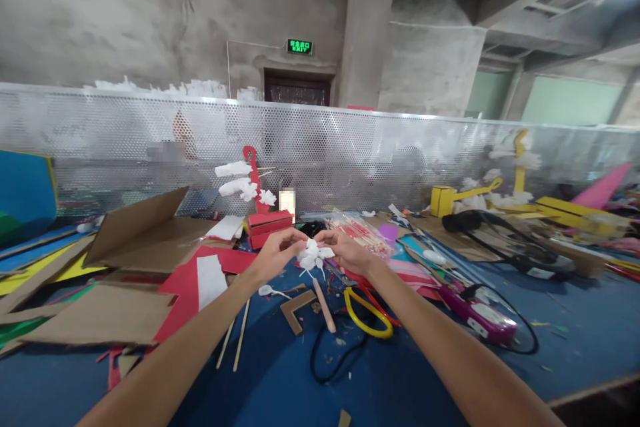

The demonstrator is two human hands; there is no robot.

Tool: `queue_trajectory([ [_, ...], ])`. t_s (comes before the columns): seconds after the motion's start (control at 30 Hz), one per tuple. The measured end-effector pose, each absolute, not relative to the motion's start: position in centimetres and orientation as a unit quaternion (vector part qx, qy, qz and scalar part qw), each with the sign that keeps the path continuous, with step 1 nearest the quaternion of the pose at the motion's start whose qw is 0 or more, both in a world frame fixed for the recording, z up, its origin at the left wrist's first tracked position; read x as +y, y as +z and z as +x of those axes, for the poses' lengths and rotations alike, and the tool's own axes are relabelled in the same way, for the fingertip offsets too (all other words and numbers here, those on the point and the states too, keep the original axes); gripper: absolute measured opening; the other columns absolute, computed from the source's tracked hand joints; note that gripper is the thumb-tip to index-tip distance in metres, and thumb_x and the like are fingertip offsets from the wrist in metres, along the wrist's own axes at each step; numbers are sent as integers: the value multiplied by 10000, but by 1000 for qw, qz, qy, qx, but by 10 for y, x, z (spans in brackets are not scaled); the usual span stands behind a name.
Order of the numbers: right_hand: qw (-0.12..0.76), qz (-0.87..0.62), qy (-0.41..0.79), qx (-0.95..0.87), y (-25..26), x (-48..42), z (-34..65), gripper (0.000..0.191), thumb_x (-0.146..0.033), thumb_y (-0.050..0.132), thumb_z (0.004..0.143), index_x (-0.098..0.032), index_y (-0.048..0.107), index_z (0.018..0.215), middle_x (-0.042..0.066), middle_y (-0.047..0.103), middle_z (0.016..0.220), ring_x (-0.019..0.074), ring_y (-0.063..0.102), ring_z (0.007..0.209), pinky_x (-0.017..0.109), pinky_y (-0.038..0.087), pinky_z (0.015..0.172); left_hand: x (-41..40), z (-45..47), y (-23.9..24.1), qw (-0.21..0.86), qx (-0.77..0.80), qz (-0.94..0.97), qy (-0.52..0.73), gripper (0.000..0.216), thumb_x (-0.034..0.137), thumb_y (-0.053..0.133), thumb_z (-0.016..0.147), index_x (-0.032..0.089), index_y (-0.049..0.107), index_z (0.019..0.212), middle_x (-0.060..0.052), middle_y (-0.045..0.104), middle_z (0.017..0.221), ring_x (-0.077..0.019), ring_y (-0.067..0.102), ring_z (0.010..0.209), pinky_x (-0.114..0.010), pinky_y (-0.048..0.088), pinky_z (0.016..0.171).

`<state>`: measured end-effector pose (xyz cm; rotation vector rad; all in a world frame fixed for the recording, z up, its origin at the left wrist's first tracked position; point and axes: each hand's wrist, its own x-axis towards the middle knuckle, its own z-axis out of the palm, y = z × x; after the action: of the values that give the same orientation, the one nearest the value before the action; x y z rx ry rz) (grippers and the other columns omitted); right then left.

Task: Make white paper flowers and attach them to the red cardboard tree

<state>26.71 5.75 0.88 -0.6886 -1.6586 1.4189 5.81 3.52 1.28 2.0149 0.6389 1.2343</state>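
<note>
White flower: raised over the blue table, between both hands, ahead of the person; thin white strands hang from its underside.
Left hand: fingertips gathered at the flower's left upper side, apparently pinching it; exact finger contact too small to tell.
Right hand: thumb and fingers closed on the flower's right side.
Reason for hold: likely shared so that the light, soft piece stays steady while the fingertips work its petals; a firm squeeze would probably crush it.
Pink rod: slants just below the flower; whether they touch cannot be told.
Cardboard angle: flat, left of the rod.
Yellow loop: right of the rod, presumably left within easy reach.
Red box: beyond the left hand, apparently serving as base for the upright red strip with white pieces.
Perforated screen: bounds the far edge.
Room: blue surface shows toward the person, between the forearms; cardboard crowds the left, purple device the right.
</note>
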Motion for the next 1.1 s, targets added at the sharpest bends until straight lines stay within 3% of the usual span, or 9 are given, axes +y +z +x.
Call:
queue_trajectory([
  [0.2,430,-228,586,-648,3,61,272,307,-317,815,601,-166,648,810,13,638,733,100,536,562,205,393,529,20,58,26,367,194,777,473,340,376,500,878,138,644,1072,-86,658,971,-205,588,856,-282,454,752],
  [0.43,454,-254,573,-633,4,61,271,294,-326,804,593,-194,649,806,19,643,749,146,585,658,229,433,580,24,59,21,413,170,767,461,387,286,550,806,165,600,1170,-89,630,1055,-229,584,941,-324,452,838],
  [0.53,471,-257,561,-631,10,57,268,246,-312,795,610,-189,652,767,6,628,720,122,567,634,224,440,599,29,61,14,483,173,723,463,406,315,529,835,198,525,1223,-97,569,1153,-222,579,980,-313,486,808],
  [0.63,473,-272,543,-638,16,52,263,236,-312,791,609,-168,653,735,-1,616,671,115,564,609,233,444,610,34,61,9,517,185,710,440,413,384,498,874,209,479,1248,-86,553,1088,-200,585,940,-300,505,770],
  [0.9,471,-340,409,-704,0,62,251,265,-349,749,643,-142,690,797,34,674,710,160,619,659,277,476,643,41,70,-5,359,273,778,437,629,398,695,726,175,454,1263,-34,584,949,-157,573,790,-263,469,718],
  [1.0,480,-339,390,-709,-7,69,249,271,-373,744,646,-146,693,785,38,687,742,170,635,674,288,493,661,44,74,-10,306,282,783,461,545,323,724,695,172,506,1171,-47,599,988,-175,574,828,-262,464,726],
  [1.1,486,-337,413,-693,-9,72,247,297,-388,756,632,-144,690,787,31,681,706,157,633,623,285,502,638,48,73,-12,253,310,777,486,353,301,642,765,170,550,1080,-36,610,933,-162,569,771,-245,455,678],
])
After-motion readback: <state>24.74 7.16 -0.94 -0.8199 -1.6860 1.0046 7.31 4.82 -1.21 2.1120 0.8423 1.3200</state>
